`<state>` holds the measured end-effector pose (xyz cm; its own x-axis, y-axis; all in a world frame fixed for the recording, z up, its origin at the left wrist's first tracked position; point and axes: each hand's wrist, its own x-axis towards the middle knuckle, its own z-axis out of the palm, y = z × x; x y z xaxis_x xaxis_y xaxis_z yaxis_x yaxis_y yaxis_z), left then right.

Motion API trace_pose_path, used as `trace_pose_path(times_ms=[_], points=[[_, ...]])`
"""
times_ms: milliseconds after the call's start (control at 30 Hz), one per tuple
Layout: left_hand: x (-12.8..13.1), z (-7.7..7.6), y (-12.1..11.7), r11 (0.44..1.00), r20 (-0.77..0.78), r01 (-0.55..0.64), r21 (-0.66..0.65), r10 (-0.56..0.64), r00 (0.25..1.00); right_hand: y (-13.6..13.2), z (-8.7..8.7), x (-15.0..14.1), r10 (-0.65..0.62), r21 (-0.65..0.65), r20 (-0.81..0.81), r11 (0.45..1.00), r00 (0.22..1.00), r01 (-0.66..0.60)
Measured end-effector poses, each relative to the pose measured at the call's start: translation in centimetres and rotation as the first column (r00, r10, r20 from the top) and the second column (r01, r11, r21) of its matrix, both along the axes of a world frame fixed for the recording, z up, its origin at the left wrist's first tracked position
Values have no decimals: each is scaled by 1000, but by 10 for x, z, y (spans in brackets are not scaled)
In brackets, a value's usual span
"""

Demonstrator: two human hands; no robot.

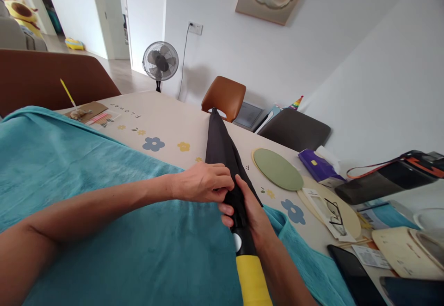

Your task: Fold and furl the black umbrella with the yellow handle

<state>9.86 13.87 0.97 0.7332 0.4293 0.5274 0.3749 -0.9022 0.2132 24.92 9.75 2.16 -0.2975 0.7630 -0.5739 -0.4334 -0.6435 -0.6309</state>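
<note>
A folded black umbrella (222, 144) points away from me over the table, its tip toward the brown chair. Its handle has a yellow grip (254, 280) and a pale round button just above that. My right hand (248, 209) is wrapped round the black part above the button. On the umbrella's left side, my left hand (206, 182) is closed with its fingertips against the fabric; its fingers seem to pinch the cloth or a strap, partly hidden. Beneath both hands spreads a teal cloth (138, 250).
To the right lie a green oval mat (279, 169), glasses (335, 216), a purple tissue pack (319, 165), a black phone (355, 273) and a dark bottle (385, 179). A fan (160, 61) stands beyond the flower-patterned table (166, 112). Craft items (104, 119) sit at the left.
</note>
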Motion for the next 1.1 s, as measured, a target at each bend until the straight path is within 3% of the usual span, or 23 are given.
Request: trace_pose_path(times_ms=[133,233,367,433,567,700,900,1100], points=[[-2,1,4,998,-123,-39,58,46,991,2,3,3,-16,-19,39,1000,999,17],[3,-2,2,983,-183,-158,94,173,968,0,5,4,-13,-45,59,999,998,16],[7,-18,-1,893,-286,-444,67,444,849,-1,11,5,84,-107,67,991,994,-77],[6,-29,0,845,-345,-533,36,511,787,-1,16,6,96,-123,76,989,992,-86],[6,-46,6,901,-402,-434,7,401,824,-2,22,5,74,-138,101,989,992,-59],[12,-48,6,952,-316,-303,-45,275,908,-7,22,-1,88,-139,108,988,990,-73],[14,-47,0,959,-155,-219,-179,192,969,-16,20,-15,3,-170,118,985,993,17],[12,-64,2,966,-131,-158,-205,133,982,-27,9,-25,-13,-168,55,986,998,22]])
